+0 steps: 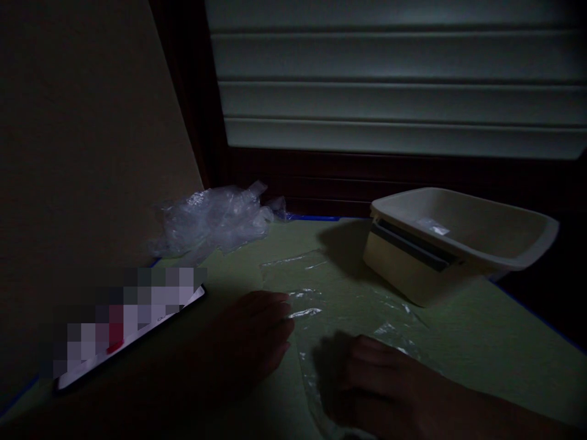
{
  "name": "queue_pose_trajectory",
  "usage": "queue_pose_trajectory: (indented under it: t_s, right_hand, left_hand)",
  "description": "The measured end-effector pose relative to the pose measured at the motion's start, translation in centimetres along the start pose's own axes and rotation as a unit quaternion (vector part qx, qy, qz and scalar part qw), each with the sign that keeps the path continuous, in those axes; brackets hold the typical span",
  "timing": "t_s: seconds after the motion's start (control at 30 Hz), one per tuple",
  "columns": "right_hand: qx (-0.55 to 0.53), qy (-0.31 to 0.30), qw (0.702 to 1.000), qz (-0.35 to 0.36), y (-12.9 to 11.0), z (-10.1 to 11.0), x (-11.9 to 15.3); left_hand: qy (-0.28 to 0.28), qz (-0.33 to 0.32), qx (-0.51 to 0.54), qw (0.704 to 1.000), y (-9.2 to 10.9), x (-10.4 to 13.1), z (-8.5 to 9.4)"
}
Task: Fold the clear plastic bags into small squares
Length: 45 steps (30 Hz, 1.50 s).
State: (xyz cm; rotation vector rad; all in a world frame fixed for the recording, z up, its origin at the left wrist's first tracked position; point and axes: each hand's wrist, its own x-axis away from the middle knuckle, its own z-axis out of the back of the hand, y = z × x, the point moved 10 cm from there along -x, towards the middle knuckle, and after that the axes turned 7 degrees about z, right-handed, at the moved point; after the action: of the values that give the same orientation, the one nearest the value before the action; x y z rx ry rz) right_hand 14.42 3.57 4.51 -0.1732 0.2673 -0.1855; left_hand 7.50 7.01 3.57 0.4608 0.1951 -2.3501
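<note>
A clear plastic bag or sheet [337, 305] lies spread on the pale green tabletop, its creases catching the light. My left hand [263, 330] rests at its left edge, fingers stretched out toward it and dim in the shadow. Over the near part of the plastic is my right hand [373, 382], its fingers curled down. Its fingertips are too dark to show what, if anything, they hold.
A cream plastic basin [408, 272] with a dark grey strip on its side stands at the right, a small shiny piece [433, 226] inside. Crumpled clear plastic [215, 217] is heaped at the back left. A tablet-like screen [137, 333], partly blurred out, leans at the left.
</note>
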Motion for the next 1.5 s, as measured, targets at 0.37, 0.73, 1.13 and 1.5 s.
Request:
queue_pose_trajectory:
  t_s: [0.37, 0.73, 1.13, 1.5]
  right_hand:
    - [-0.088, 0.035, 0.995, -0.036, 0.0, 0.5, 0.4]
    - [-0.184, 0.065, 0.98, -0.034, -0.4, 2.1, 0.2]
    - [-0.154, 0.049, 0.982, -0.096, 2.1, -0.4, 0.5]
    - [-0.095, 0.05, 0.987, -0.119, 2.3, -1.0, 0.7]
  left_hand:
    - [0.0, -0.038, 0.145, 0.989, 1.5, 0.7, 0.9]
    - [0.016, -0.056, 0.126, 0.99, 1.3, 0.6, 0.1]
    - [-0.013, -0.07, 0.086, 0.994, 2.1, 0.3, -0.2]
    - [-0.013, -0.064, 0.107, 0.992, 2.1, 0.1, 0.1]
